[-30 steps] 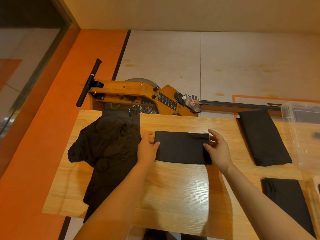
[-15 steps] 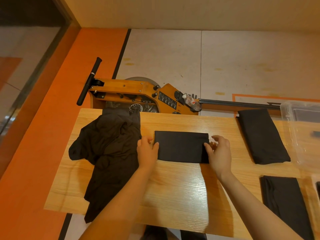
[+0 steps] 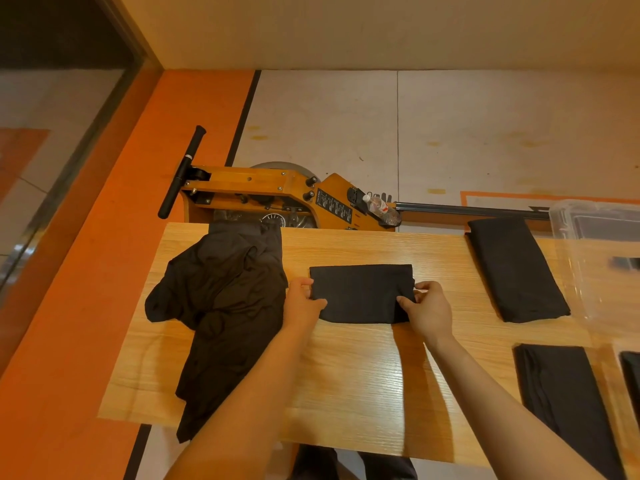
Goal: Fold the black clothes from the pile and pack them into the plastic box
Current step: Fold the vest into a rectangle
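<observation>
Your clear plastic box [image 3: 599, 251] sits at the far right of the wooden desk [image 3: 346, 368], cut off by the frame edge; through its glossy walls you can make out something dark inside, but what it is cannot be told. Between your hands lies a folded black garment [image 3: 362, 293], a neat rectangle flat on the desk near the middle. Your left hand [image 3: 302, 301] grips its left edge, thumb on top and fingers curled under the cloth; your right hand [image 3: 429, 306] pinches the right edge the same way, thumb pressing the top and fingers [image 3: 425, 286] bent round the side. Just beside your left hand, touching your wrist, is the loose pile of unfolded black clothes [image 3: 225, 306], rumpled and hanging over the near edge of the desk. To your right, well apart from the piece you hold, a second folded black piece [image 3: 512, 271] lies slantwise just beside the box, a third folded piece [image 3: 561, 403] lies nearer to you, and the corner of another dark piece [image 3: 632, 372] shows at the frame edge. Beyond the desk stands an orange wooden rowing machine [image 3: 277, 195] on the floor, holding a clear water bottle [image 3: 381, 207] with a red and white label; a black panel of white print on the machine is too small to read.
</observation>
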Action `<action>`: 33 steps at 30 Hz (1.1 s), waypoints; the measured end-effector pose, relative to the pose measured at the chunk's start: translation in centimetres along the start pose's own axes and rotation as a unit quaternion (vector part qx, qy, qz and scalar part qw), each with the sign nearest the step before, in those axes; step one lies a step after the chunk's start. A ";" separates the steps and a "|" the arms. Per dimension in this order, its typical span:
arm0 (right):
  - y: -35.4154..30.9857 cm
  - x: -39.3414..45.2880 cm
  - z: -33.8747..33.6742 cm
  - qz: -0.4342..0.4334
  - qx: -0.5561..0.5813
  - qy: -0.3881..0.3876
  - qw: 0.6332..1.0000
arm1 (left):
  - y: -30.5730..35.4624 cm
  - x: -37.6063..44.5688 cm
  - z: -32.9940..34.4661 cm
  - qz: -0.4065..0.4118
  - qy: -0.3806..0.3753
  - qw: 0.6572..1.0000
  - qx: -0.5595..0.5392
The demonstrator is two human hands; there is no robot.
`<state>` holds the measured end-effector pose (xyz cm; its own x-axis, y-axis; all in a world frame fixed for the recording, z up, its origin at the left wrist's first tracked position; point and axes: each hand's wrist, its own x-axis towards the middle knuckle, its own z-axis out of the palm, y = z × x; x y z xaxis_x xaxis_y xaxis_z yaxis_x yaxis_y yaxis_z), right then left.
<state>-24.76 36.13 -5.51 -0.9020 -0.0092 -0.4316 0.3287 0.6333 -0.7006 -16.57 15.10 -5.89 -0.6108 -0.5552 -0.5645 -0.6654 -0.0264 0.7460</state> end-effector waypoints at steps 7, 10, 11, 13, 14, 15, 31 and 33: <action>0.7 0.2 -0.9 -0.105 -0.003 -0.066 0.992 | -0.3 -0.1 -0.3 0.121 -0.082 0.980 0.137; 0.8 0.5 -1.4 -0.132 -0.012 -0.097 0.986 | -0.8 0.2 -0.1 0.133 -0.092 0.971 0.176; 0.8 0.6 -1.5 -0.148 -0.029 -0.105 0.983 | -0.8 0.2 0.0 0.128 -0.094 0.969 0.188; 1.0 1.1 -1.5 -0.167 -0.066 -0.113 0.977 | -0.8 0.5 0.1 0.122 -0.093 0.967 0.202; 1.1 1.4 -1.5 -0.164 -0.071 -0.113 0.977 | -0.8 0.7 0.2 0.123 -0.090 0.967 0.205; 1.0 1.6 -1.4 -0.157 -0.073 -0.112 0.979 | -0.8 0.8 0.3 0.125 -0.088 0.967 0.206; 3.9 -1.4 -3.8 -0.034 0.116 -0.016 0.993 | 3.1 0.4 2.7 0.218 -0.101 0.939 0.246; 5.1 -2.8 -4.6 -0.019 0.125 0.026 0.992 | 3.9 -0.1 3.8 0.225 -0.125 0.930 0.262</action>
<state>-21.84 42.95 -5.32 -0.9264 0.0147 -0.3762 0.3470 0.4213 -0.8380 -20.71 18.24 -4.23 -0.9154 -0.1986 -0.3502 -0.3954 0.6071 0.6893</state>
